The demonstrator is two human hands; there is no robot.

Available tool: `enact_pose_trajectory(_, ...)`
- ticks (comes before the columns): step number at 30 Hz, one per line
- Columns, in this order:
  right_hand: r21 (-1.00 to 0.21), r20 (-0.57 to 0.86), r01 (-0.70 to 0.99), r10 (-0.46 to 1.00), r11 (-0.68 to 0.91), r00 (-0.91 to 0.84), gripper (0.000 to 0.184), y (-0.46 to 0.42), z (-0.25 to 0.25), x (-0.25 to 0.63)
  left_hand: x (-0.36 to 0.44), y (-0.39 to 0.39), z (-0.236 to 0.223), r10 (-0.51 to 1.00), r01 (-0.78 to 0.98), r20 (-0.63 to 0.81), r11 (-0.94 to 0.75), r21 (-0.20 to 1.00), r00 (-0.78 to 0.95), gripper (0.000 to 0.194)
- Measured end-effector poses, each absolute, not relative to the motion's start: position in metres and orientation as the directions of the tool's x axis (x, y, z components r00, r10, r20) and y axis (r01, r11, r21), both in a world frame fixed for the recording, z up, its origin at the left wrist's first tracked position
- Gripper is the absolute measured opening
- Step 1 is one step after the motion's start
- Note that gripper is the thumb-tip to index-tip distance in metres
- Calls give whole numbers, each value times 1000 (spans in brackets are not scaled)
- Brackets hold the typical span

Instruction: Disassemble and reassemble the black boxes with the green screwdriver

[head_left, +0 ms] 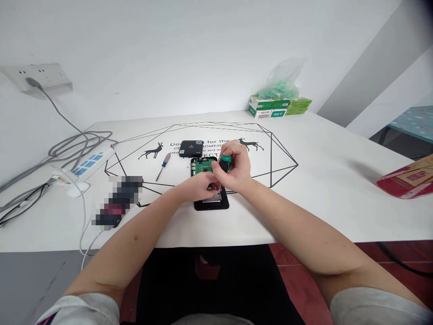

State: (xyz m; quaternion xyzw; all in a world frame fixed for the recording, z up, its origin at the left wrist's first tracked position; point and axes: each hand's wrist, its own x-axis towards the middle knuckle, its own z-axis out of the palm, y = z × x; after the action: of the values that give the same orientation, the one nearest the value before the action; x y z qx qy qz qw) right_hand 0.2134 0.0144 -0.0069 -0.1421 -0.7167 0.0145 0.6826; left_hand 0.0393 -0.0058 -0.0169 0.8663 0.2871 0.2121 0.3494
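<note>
My right hand (237,167) is closed around the green and black handle of a screwdriver (225,162). Its shaft points down at an opened black device. A green circuit board (200,167) shows in the upper part of that device, and a silver metal part (212,198) lies in the black lower casing (221,205). Close to the screwdriver's tip, my left hand (199,186) rests over the device with its fingers pinched together. What those fingers grip, if anything, is hidden. Both hands cover the middle of the device.
Behind the device lies a black square cover (191,148). A second screwdriver (163,167) lies to its left. Further left are a blurred-out dark object (118,203), a power strip (91,162) and tangled cables. Green boxes (270,104) stand at the back; a red package (406,180) is at right.
</note>
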Motion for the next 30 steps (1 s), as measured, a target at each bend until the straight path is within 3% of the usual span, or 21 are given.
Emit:
enact_pose_trajectory(8, -279, 960, 191, 280, 941, 26, 38, 20, -7, 220, 40, -11, -7, 645, 427, 119, -620, 658, 755, 19)
enact_pose_trajectory(16, -270, 960, 164, 251, 949, 128, 35, 19, 0, 218, 39, -8, -7, 640, 452, 87, -626, 636, 763, 5)
enact_pose_trajectory(21, -282, 956, 152, 264, 947, 131, 37, 18, -1, 218, 38, -8, -8, 633, 452, 83, -632, 629, 770, 8)
enact_pose_trajectory(30, -255, 963, 100, 262, 962, -64, 33, 13, 2, 220, 37, -3, -18, 603, 405, 101, -640, 653, 791, 8)
